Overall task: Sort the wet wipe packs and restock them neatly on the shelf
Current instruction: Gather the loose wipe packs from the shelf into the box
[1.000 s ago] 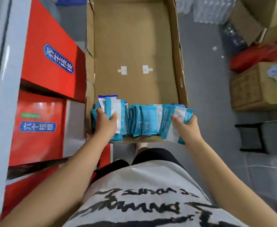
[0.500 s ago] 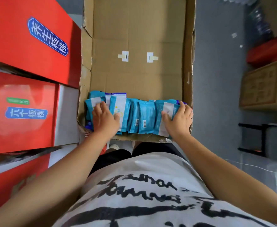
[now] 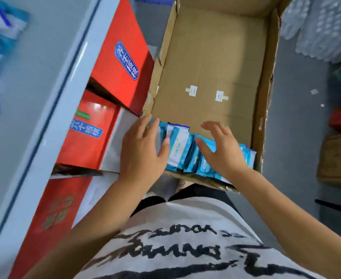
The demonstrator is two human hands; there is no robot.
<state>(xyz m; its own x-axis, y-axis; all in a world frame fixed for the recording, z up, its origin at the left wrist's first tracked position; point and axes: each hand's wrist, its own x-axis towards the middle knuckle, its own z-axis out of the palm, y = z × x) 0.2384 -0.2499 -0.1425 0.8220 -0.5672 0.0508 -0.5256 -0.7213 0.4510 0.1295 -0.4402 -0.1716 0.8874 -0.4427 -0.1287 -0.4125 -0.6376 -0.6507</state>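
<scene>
Right hand [image 3: 220, 150] shifts left off the row's end, hovering spread wide, while left hand [image 3: 143, 150] lies flat, seemingly steadying the packs [image 3: 180, 150].

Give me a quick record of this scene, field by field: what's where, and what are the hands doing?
Packs: blue wet wipe packs standing in a row at the near end of the cardboard box
Box floor: two small white tape scraps beyond the row
Left hand: fingers straight, resting on the row's left end
Right hand: fingers spread over the row's right half; contact unclear
Beside box: red boxes on a grey shelf, to the person's left
</scene>
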